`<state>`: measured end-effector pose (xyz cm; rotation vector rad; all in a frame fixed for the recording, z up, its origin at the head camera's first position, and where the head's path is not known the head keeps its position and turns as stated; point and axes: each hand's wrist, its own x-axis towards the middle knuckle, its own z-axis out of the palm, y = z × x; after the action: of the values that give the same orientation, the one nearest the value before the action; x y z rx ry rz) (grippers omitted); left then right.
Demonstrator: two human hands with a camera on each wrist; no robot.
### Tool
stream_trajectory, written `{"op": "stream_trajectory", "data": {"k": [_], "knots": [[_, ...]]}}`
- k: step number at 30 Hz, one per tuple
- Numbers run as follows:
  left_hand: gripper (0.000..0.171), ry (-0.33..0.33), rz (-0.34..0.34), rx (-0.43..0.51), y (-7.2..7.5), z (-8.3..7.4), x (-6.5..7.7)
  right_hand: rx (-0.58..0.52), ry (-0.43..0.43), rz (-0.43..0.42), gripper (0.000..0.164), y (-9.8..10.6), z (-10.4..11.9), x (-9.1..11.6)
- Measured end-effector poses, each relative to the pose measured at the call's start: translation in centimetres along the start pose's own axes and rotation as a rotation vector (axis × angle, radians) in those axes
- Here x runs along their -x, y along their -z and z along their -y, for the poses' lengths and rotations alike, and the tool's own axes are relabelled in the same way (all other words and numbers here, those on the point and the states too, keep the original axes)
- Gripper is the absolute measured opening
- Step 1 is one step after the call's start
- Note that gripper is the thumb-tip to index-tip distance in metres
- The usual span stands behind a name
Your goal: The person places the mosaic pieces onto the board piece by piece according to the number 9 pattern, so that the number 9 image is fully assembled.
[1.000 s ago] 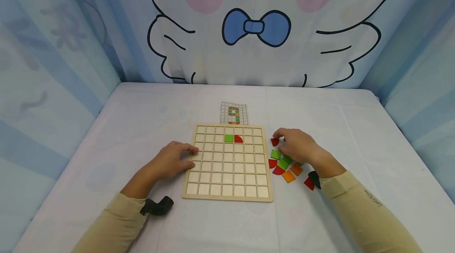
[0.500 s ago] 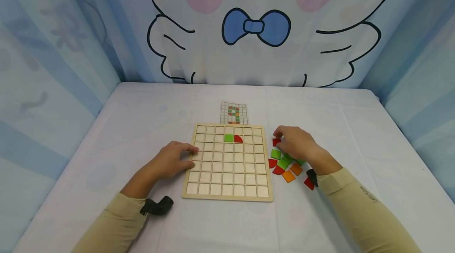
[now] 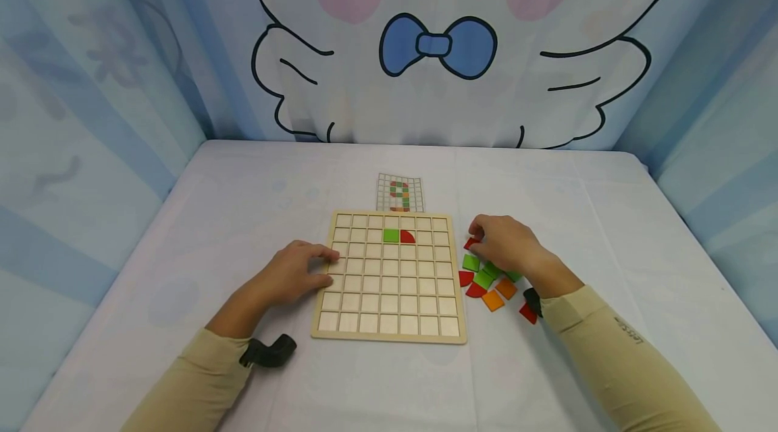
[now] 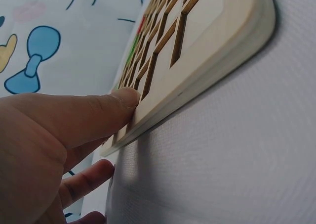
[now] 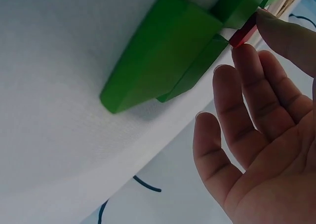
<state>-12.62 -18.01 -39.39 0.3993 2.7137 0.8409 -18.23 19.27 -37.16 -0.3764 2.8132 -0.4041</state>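
Note:
A wooden grid board (image 3: 389, 329) lies on the table, with a green square tile (image 3: 392, 235) and a red quarter-circle tile (image 3: 407, 237) side by side in its second row. At its left edge rests my left hand (image 3: 296, 273). The left wrist view shows the thumb (image 4: 94, 110) lying straight over the board's rim. To the right of the board, my right hand (image 3: 507, 243) pinches another red quarter-circle tile (image 3: 471, 243) between thumb and fingertip. The pinched tile is mostly covered by the fingers in the right wrist view, where the other fingers (image 5: 229, 100) are spread loosely.
Loose green tiles (image 3: 471, 262), orange tiles (image 3: 493, 301) and red tiles (image 3: 476, 290) lie beside the board, under and near my right hand. A small pattern card (image 3: 400, 193) with a coloured figure lies behind the board. Printed curtains (image 3: 425, 115) close off the back and sides.
My right hand has shifted slightly back and left, and the red tile at its fingertips has turned and tilted. My left hand and the board have stayed in place.

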Motion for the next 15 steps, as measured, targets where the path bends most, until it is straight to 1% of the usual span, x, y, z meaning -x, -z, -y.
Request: {"op": "stream_trajectory", "data": {"k": [10,15], "knots": [[0.038,0.009,-0.003,-0.002,-0.09,0.07,-0.08,-0.047,0.023,0.015,0.032,-0.10,0.00,-0.08],[0.038,0.001,-0.005,-0.001,-0.13,0.13,-0.04,-0.047,0.023,0.024,0.031,-0.14,0.04,-0.15]]}}
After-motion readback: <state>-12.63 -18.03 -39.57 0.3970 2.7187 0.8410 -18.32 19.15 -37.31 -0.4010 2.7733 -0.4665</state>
